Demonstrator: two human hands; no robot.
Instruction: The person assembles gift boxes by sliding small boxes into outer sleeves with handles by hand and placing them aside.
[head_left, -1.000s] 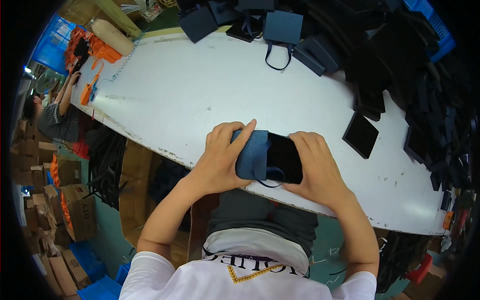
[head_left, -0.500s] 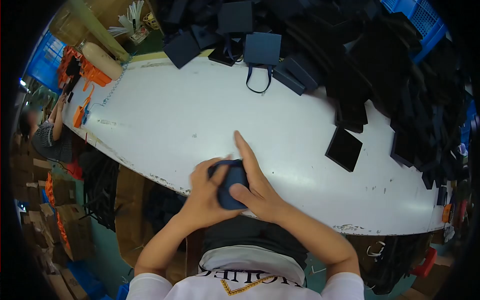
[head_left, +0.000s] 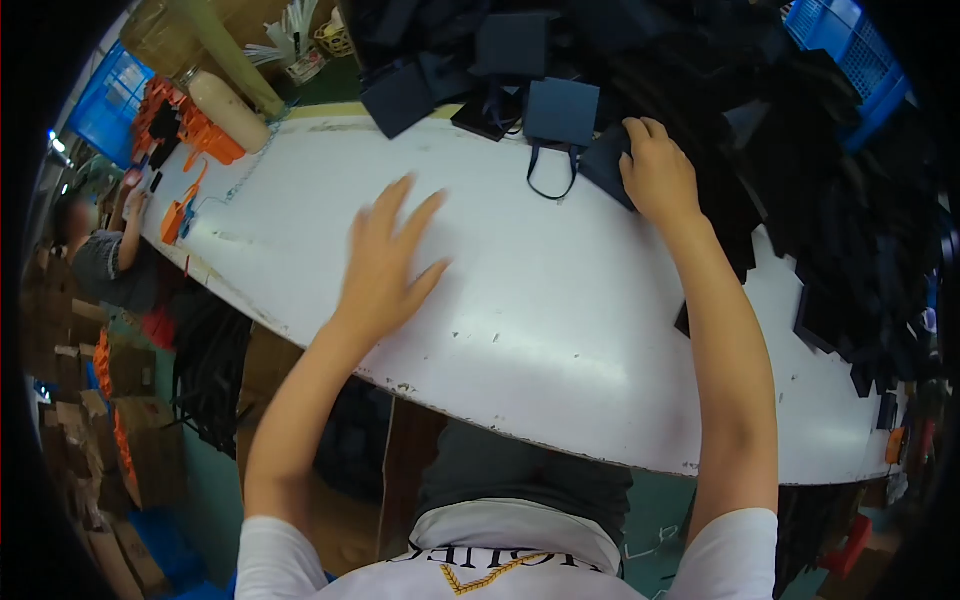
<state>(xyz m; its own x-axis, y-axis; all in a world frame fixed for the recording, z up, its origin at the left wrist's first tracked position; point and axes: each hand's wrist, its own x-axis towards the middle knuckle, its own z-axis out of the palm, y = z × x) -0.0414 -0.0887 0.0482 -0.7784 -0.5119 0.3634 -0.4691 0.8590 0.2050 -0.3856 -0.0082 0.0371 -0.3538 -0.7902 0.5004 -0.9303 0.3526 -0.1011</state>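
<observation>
My left hand point(head_left: 380, 262) hovers over the white table with its fingers spread, holding nothing and slightly blurred. At the far side, my right hand point(head_left: 663, 178) is closed over a flat dark blue box point(head_left: 606, 168), fingers on top and thumb at its near side. Just left of that box lies a small blue gift bag point(head_left: 562, 112), its dark ribbon handle point(head_left: 552, 190) looping onto the tabletop. A black box point(head_left: 488, 115) and another dark blue bag point(head_left: 397, 98) lie further left.
A large heap of dark bags and boxes point(head_left: 800, 210) covers the table's back and right. Orange items point(head_left: 205, 135) and a pale bottle point(head_left: 228, 110) stand at the left end of the white table point(head_left: 480, 300). Another person point(head_left: 110, 255) sits beyond, at far left.
Both hands have parted from the dark blue item they held near the table's front edge; it is no longer visible there. My right hand reached to the heap; my left moved forward and opened.
</observation>
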